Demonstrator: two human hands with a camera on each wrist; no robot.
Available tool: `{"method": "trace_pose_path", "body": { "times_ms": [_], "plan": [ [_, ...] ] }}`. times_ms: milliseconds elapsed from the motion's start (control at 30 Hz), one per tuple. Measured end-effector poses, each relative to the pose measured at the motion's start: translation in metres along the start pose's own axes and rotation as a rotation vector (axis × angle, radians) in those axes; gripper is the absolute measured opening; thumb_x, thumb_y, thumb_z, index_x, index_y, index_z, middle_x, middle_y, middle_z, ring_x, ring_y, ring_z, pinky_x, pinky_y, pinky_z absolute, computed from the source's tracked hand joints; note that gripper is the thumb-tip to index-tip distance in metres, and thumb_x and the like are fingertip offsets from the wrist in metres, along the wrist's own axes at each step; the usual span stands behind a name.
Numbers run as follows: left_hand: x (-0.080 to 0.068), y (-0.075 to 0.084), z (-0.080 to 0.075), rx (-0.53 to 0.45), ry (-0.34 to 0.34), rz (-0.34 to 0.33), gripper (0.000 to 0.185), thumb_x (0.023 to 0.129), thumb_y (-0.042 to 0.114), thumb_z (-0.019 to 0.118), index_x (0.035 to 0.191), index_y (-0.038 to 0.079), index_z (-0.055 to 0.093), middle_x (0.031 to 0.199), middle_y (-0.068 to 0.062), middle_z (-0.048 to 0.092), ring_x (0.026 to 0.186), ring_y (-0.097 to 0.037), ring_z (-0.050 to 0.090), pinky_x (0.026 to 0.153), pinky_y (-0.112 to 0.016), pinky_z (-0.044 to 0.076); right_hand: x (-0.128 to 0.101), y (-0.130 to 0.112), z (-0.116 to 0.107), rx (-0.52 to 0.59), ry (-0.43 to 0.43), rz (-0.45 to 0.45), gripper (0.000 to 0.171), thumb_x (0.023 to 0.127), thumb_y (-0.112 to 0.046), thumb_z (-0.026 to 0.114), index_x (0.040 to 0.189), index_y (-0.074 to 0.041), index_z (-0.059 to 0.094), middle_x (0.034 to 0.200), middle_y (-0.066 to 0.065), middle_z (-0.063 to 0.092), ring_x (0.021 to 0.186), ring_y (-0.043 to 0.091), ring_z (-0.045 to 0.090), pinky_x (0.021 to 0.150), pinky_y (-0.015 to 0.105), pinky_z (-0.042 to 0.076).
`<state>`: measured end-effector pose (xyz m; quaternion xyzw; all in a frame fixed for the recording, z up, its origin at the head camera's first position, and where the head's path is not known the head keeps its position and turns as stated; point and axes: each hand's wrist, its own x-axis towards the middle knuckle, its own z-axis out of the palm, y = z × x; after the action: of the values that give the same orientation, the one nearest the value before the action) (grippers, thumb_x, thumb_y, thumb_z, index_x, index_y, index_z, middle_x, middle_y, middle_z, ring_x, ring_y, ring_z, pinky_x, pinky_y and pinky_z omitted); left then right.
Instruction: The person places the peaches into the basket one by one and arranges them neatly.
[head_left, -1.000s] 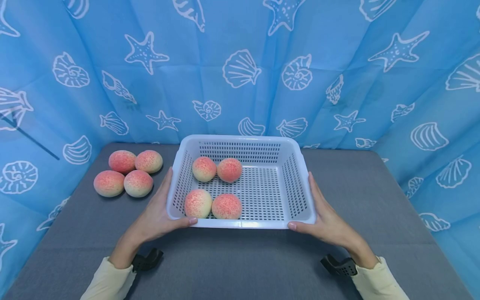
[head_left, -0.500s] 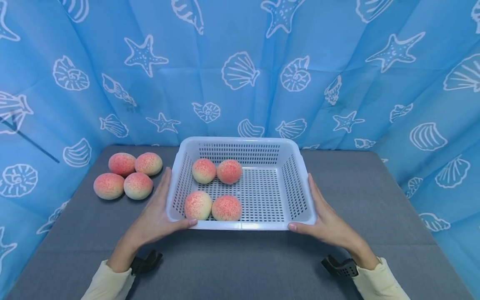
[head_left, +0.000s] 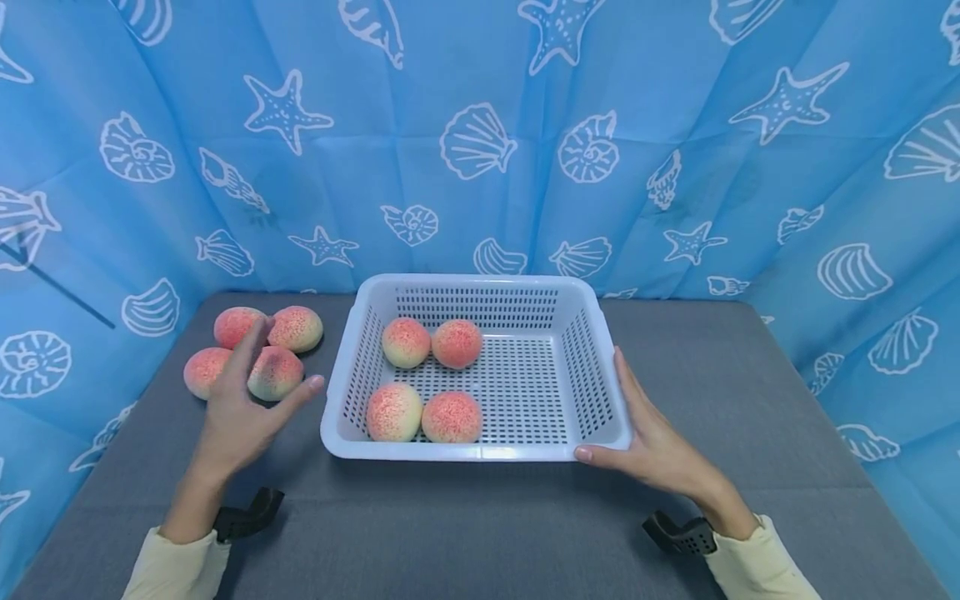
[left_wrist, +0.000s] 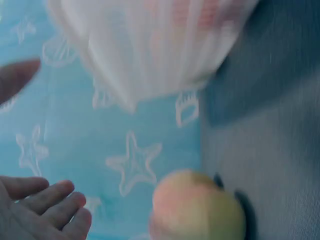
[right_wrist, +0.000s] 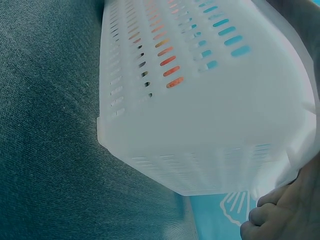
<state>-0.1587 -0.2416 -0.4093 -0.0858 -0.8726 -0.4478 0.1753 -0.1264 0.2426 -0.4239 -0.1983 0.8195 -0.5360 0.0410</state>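
While the right hand [head_left: 648,437] rests flat-fingered against the white perforated plastic basket [head_left: 480,450] at its 3 o'clock side, the left hand [head_left: 240,408] hovers, fingers spread and empty, over four pink-and-cream peaches [head_left: 288,329] at the basket's 9 o'clock. Lowering onto the nearest peach [head_left: 277,371] and cupping it whole should prevent nudging its neighbours.

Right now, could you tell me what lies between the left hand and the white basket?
Only bare grey tabletop separates the left hand from the white basket, as the head view shows.

No words, labels, brands or numbers can be read anywhere; the blue curtain [head_left: 480,125] carries only white drawings of shells and starfish, no writing.
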Motion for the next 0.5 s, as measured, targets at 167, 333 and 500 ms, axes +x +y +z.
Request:
{"method": "trace_pose_path", "body": {
  "times_ms": [167,333,500],
  "plan": [
    [0.005,-0.03,-0.02,0.001,0.203,-0.092,0.089,0.086,0.02,0.081,0.16,0.015,0.031,0.162,-0.01,0.034,0.149,-0.028,0.03,0.12,-0.051,0.023,0.0,-0.001,0.0,0.004,0.001,-0.009,0.132,0.079,-0.008,0.088,0.162,-0.035,-0.011,0.168,0.019,-0.002,0.12,0.057,0.052,0.078,0.038,0.061],
    [0.004,-0.062,-0.035,0.004,0.322,-0.24,0.09,0.085,0.025,0.081,0.16,0.015,0.033,0.162,-0.007,0.033,0.15,-0.024,0.028,0.122,-0.044,0.022,0.0,-0.001,0.0,0.014,0.002,-0.006,0.131,0.079,-0.007,0.088,0.162,-0.032,-0.011,0.167,0.02,-0.001,0.12,0.057,0.052,0.078,0.039,0.061],
    [0.0,-0.086,-0.037,-0.014,0.331,-0.338,0.09,0.088,0.029,0.077,0.161,0.012,0.027,0.165,-0.009,0.027,0.152,-0.023,0.022,0.123,-0.041,0.017,0.001,-0.002,0.0,0.018,-0.001,-0.005,0.131,0.079,-0.008,0.088,0.163,-0.028,-0.011,0.167,0.021,0.0,0.12,0.058,0.052,0.077,0.039,0.061]
  ]
}}
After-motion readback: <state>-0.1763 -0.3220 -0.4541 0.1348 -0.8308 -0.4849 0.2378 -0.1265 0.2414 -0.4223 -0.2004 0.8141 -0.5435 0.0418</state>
